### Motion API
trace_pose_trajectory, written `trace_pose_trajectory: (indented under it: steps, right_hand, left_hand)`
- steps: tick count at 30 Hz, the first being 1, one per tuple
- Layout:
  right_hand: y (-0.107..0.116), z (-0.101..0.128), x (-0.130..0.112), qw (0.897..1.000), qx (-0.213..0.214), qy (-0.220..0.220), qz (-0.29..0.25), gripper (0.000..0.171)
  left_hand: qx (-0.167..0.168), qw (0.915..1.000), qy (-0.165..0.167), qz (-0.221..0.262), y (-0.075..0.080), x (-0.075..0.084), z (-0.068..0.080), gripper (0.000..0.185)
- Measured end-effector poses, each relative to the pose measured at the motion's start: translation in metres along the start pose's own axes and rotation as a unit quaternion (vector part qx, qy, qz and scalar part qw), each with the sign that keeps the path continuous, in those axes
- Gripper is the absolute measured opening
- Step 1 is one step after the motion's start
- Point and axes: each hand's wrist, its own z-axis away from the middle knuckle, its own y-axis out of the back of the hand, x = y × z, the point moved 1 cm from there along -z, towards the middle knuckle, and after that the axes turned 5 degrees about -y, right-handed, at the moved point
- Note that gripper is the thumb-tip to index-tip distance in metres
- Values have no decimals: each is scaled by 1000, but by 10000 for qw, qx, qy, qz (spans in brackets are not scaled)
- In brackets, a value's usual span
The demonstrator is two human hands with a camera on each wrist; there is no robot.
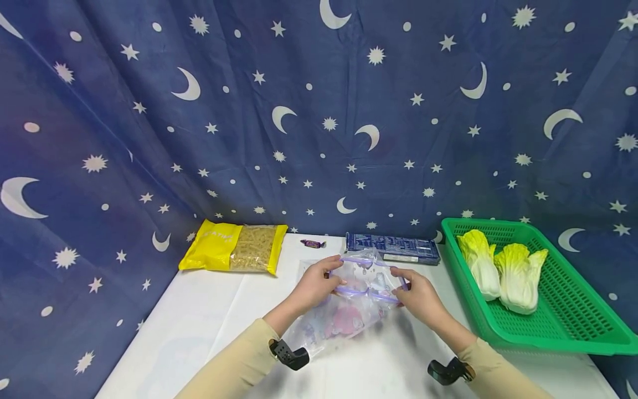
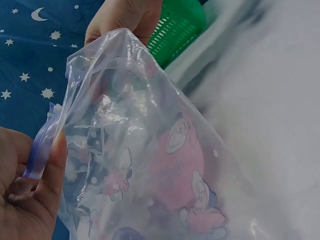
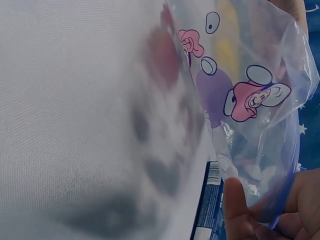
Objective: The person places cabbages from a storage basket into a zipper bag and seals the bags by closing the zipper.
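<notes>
A clear plastic zip bag [image 1: 344, 321] with purple zip strips and pink and purple cartoon prints hangs above the white table [image 1: 199, 321]. My left hand [image 1: 318, 285] pinches the left side of its mouth, thumb and fingers on the purple strip. On the opposite side, my right hand [image 1: 421, 293] grips the mouth's edge between thumb and fingers. The two strips stand apart, so the mouth is spread. In the left wrist view the bag [image 2: 175, 165] slopes down from both hands. The right wrist view shows its printed side [image 3: 250, 100]; nothing can be made out inside.
At the back left lies a yellow pasta packet [image 1: 254, 246]. A purple-wrapped candy [image 1: 313, 244] and a dark blue flat package [image 1: 394, 246] lie along the back. To the right stands a green basket [image 1: 563, 344] holding two napa cabbages [image 1: 520, 277]. A blue starry curtain [image 1: 319, 138] hangs behind.
</notes>
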Motion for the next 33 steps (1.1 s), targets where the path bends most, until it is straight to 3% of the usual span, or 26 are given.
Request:
trace_pose_trajectory:
  steps: [5, 11, 16, 21, 26, 33]
  right_hand:
    - [2, -1, 3, 9992, -142, -292, -225, 51]
    - [8, 1, 2, 9932, -459, -644, -858, 52]
    - [13, 3, -1, 9878, -686, -771, -1170, 56]
    - [15, 3, -2, 9892, -749, -652, -1076, 60]
    - [15, 1, -1, 9883, -808, -726, -1069, 61]
    - [20, 5, -6, 9844, -1023, -821, -1171, 61]
  left_hand:
    - [-356, 9968, 157, 701, 1, -5, 0, 54]
    - [-783, 9758, 644, 1935, 6, -10, 0, 65]
    - [-1057, 9754, 409, 1892, 9, -10, 0, 69]
    - [-986, 9813, 154, 1647, 12, -11, 3, 68]
    - [-1006, 9799, 141, 1719, 10, -14, 4, 69]
    - [-1328, 9704, 316, 1991, 7, -10, 5, 74]
